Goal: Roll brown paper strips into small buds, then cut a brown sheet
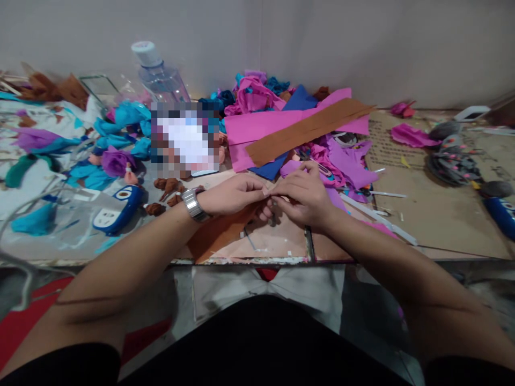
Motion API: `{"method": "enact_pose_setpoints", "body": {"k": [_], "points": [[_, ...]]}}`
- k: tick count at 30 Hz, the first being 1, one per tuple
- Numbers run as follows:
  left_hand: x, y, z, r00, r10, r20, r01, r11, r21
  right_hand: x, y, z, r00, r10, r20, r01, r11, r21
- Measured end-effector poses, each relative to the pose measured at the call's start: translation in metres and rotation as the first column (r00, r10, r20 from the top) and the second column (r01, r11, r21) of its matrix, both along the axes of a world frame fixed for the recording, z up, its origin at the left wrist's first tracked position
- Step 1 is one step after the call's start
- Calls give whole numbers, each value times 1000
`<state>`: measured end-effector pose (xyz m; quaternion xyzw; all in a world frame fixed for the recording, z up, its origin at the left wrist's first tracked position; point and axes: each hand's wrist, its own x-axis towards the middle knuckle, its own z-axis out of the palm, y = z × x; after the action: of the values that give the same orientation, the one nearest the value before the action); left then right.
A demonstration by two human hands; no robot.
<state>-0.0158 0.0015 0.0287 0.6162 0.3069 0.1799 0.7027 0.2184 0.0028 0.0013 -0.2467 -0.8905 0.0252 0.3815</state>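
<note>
My left hand (237,195), with a metal watch on the wrist, meets my right hand (303,193) over the front middle of the table. Fingertips of both hands are pinched together around something small, which they hide. Under my left hand and forearm lies a brown paper piece (217,236). Just beyond the hands, a long brown crepe paper strip (306,131) rests across pink paper (265,128). Crumpled purple paper (350,161) lies beside my right hand, and small twisted brown paper pieces (167,187) sit left of my left wrist.
A water bottle (163,78) stands at the back left, behind a blurred bright phone-like screen (189,139). Blue crumpled paper (129,115) and a blue-and-white cartoon case (118,209) lie left. White strips (380,217) and cardboard (402,182) are right. The table's front edge (257,261) runs below my hands.
</note>
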Motion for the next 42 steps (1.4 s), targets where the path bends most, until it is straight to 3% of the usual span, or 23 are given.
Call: {"method": "enact_pose_setpoints", "body": {"k": [7, 13, 17, 22, 31, 38, 42], "points": [[-2, 3, -2, 1000, 12, -29, -8, 988, 154, 0, 1, -2, 1000, -14, 7, 14, 999, -32], [-4, 6, 1, 978, 121, -173, -32, 896, 442, 1, 1, -3, 1000, -21, 7, 22, 998, -57], [-6, 7, 0, 955, 222, -196, -100, 865, 492, 0, 1, -3, 998, -48, 38, 51, 994, -96], [-3, 3, 2, 949, 244, -198, -93, 820, 564, -1, 0, -1, 996, -68, 55, 75, 989, -130], [0, -6, 6, 892, 364, -268, -11, 610, 792, -6, 2, -8, 990, -71, -121, 43, 974, -221], [1, -5, -4, 854, 452, -257, 111, 324, 939, -7, 3, -9, 983, -107, -147, 74, 974, -212], [-1, -4, -9, 843, 471, -258, 165, 230, 959, -8, 2, -7, 980, -126, -156, 85, 965, -249]]}}
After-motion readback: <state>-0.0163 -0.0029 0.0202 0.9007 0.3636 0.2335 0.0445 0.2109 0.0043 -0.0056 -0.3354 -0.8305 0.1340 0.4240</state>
